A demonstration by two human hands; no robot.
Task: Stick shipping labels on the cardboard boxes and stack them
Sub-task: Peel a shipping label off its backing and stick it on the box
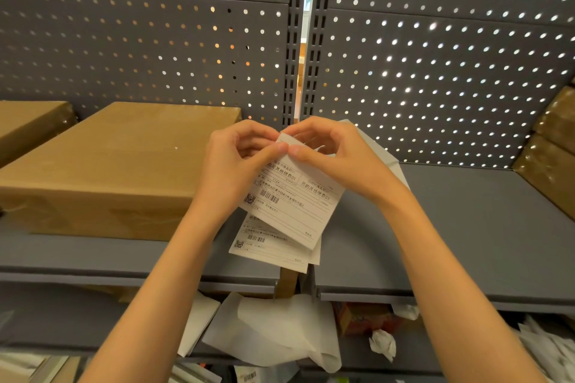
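We hold a small sheaf of shipping labels (292, 205) up in front of a grey shelf (466, 227), both hands meeting at its top edge. Our left hand (236, 158) pinches the upper corner of the front label between thumb and curled fingers; our right hand (329, 152) pinches the same edge just beside it, thumb tip almost touching the left thumb, with a curl of white backing paper (373, 146) showing behind its fingers. A second label (264, 242) hangs below and behind the first. A large cardboard box (118, 165) lies flat on the shelf to our left, near the left forearm, its top bare of any label. More taped boxes (553, 146) lean at the far right. Peeled backing sheets (273, 329) lie crumpled on the shelf below. A perforated grey panel (435, 56) backs the shelving
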